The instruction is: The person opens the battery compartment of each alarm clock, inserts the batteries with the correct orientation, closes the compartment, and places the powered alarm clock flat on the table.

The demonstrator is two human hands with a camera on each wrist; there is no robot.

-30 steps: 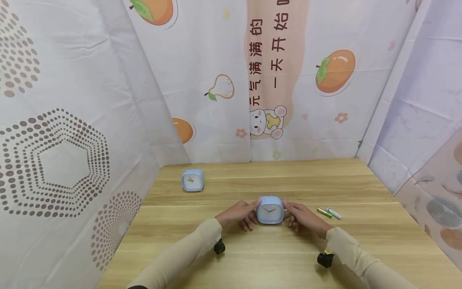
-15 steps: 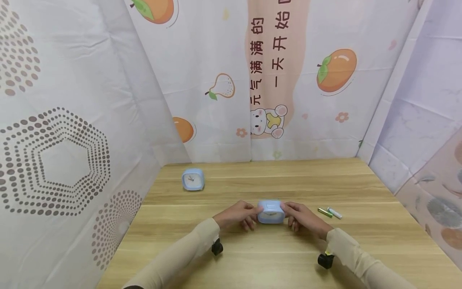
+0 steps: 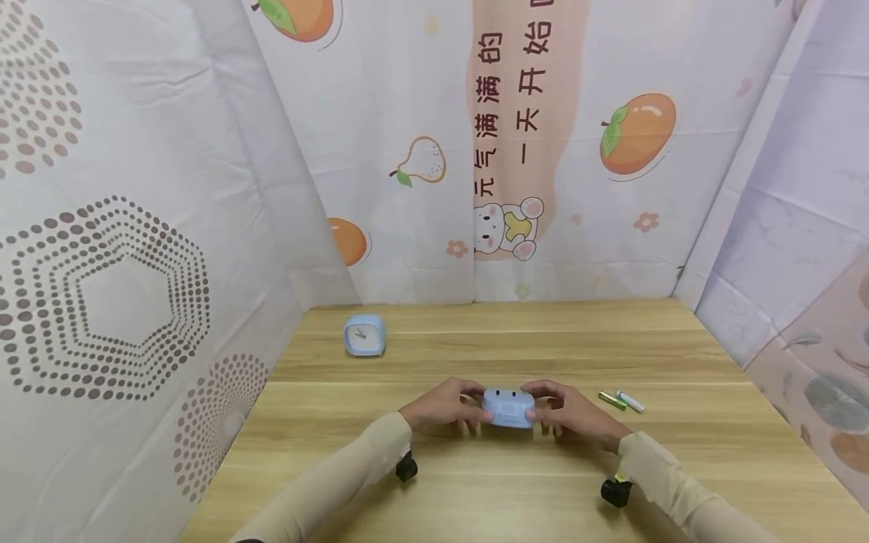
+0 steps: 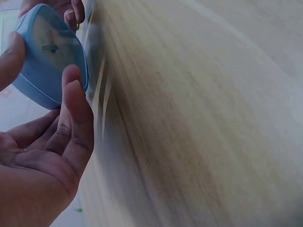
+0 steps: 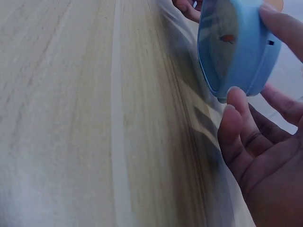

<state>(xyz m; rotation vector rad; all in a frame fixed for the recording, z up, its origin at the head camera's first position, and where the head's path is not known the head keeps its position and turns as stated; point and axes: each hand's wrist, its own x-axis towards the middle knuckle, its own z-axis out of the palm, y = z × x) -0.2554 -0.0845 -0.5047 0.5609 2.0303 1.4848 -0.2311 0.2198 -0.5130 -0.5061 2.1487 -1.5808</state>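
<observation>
Between a person's left grip [image 3: 440, 403] and right grip [image 3: 577, 412], a light blue clock [image 3: 509, 408] is getting pinched at its two ends, so both grips are grasping it. Its dial is hiding from the head view, but both wrist views are catching it, and two small dark marks are showing along the clock's far edge from above. I'm not managing to tell whether it's touching the wooden desk [image 3: 505, 490]. Off to the right of that clock, a green cylinder [image 3: 612, 400] and a pale cylinder [image 3: 631, 401] are lying just beside each other, kinda looking like batteries. Further back and left of it, a second blue clock [image 3: 364, 336] is standing upright, showing its dial.
</observation>
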